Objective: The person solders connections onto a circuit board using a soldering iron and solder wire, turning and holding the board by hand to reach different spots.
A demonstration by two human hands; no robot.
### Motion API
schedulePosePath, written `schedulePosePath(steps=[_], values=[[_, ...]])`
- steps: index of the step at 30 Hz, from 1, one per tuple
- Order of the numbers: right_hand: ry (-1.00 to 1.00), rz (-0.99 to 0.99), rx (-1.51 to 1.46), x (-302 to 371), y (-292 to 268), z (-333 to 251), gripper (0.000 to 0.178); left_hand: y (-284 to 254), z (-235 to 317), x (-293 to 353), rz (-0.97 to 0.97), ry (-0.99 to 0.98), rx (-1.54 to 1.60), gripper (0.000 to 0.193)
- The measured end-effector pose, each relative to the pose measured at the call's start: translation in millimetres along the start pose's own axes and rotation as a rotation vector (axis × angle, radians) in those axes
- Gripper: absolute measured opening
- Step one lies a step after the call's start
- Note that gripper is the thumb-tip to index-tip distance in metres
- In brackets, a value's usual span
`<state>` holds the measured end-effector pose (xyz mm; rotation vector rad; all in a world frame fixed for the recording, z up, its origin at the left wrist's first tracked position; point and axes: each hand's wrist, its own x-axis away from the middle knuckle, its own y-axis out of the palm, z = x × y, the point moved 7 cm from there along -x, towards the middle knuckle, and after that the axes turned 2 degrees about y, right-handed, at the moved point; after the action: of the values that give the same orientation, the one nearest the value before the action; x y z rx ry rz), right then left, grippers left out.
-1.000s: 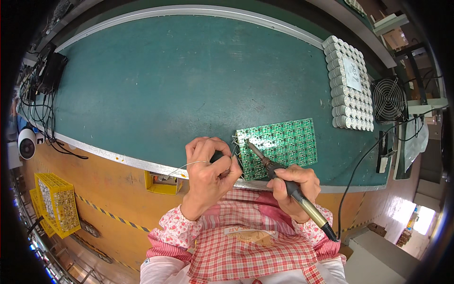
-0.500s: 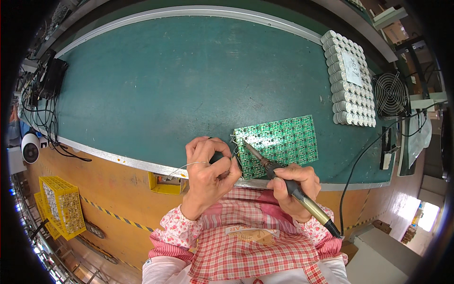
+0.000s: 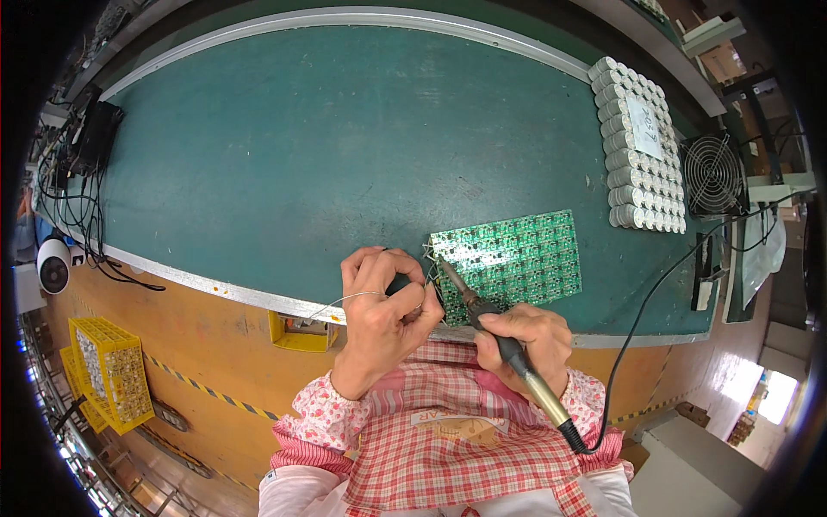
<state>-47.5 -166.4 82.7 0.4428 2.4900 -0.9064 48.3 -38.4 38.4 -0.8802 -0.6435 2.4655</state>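
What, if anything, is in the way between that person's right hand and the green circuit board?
Only the soldering iron that the right hand holds: it slants out over the left part of the green circuit board. Nothing else visible stands between them; the left hand is beside the board's left edge.

Board [image 3: 538, 258]'s right of middle by the worktop [image 3: 258, 155]'s front edge, left hand [image 3: 379, 302] just left of it, iron [image 3: 514, 355] tip at its left side. Cylinders [image 3: 624, 185] sit toward the back right corner, fan [image 3: 715, 175] right of those. Cables [image 3: 90, 215] bunch at the left end.
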Motion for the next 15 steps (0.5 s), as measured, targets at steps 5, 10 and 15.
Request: schedulePosePath(steps=[5,10,15], values=[[-0.028,-0.016,0.055,1,0,-4,0.033,1,-1,0,0.010,0.001,0.014,0.029],[-0.075,-0.036,0.156,0,5,-11,0.033,0,-1,0,0.015,0.003,0.016,0.030],[-0.022,-0.049,0.088,-1,-2,-12,0.034,-2,-1,0,0.030,0.002,0.024,0.030]])
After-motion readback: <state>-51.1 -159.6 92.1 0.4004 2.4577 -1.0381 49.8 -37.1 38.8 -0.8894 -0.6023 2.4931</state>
